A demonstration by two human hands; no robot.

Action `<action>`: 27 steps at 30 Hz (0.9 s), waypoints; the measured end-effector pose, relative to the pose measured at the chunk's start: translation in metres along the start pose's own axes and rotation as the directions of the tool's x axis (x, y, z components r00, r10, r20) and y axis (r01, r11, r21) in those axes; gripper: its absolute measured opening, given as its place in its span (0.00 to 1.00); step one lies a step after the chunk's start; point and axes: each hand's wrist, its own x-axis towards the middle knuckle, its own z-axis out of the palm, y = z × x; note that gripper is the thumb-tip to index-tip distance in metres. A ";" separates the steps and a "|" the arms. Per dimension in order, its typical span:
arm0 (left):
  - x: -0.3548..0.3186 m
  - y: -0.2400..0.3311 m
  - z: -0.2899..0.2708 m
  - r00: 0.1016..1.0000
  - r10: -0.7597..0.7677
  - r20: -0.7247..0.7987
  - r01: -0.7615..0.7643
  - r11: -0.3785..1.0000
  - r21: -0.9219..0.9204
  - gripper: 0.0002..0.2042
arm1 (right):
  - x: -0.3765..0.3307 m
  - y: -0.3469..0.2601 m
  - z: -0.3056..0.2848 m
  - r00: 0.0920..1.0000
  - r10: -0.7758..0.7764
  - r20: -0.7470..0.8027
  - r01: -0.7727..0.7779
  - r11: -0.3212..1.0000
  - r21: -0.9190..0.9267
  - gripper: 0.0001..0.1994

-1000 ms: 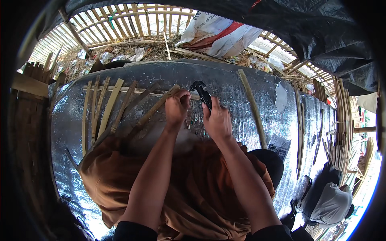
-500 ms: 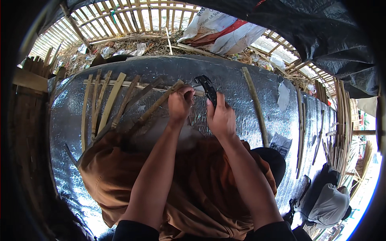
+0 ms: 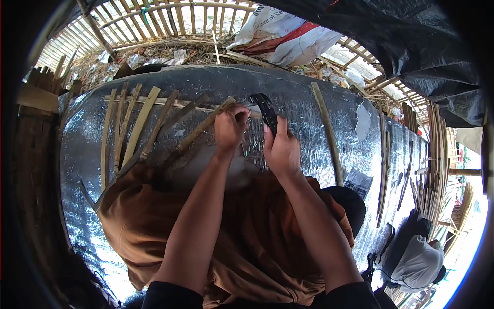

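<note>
Head view: bamboo strips [image 3: 140, 121] are fanned toward the foil sheet's [image 3: 301, 113] left edge; left hand [image 3: 230, 127] is curled by a crosswise strip [image 3: 182, 103], can't tell if anything's pinched; black hammer [image 3: 266, 109] is gripped in the wrapped right hand [image 3: 283, 152], nearer the far edge.

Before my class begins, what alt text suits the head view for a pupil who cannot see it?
A person's right hand grips a black hammer, close to the left hand, which is curled over a bamboo crosspiece; whether it pinches anything small is unclear. To the left, bamboo strips lie fanned across the crosspiece on a silvery foil sheet.
</note>
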 end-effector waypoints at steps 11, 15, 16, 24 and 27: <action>-0.002 -0.003 0.000 1.000 0.008 0.009 -0.008 0.999 0.032 0.04 | 0.004 0.000 0.003 0.988 0.041 0.147 -0.025 0.994 -0.105 0.19; 0.000 0.000 0.000 1.000 0.001 0.003 -0.001 0.999 0.035 0.04 | 0.004 0.009 0.007 0.998 -0.047 -0.041 0.050 0.996 0.076 0.18; 0.000 0.005 -0.001 0.999 -0.038 0.022 0.037 0.999 0.036 0.03 | 0.005 0.007 0.005 1.000 -0.006 0.005 0.005 0.997 0.075 0.18; -0.003 -0.004 -0.002 1.000 0.005 0.013 -0.007 0.993 0.119 0.03 | 0.009 0.001 -0.001 0.995 0.083 0.059 -0.089 0.992 0.094 0.18; -0.003 -0.005 0.000 1.000 0.019 0.023 -0.022 0.991 0.130 0.03 | 0.002 0.005 -0.003 0.997 0.021 0.078 -0.021 1.000 -0.009 0.18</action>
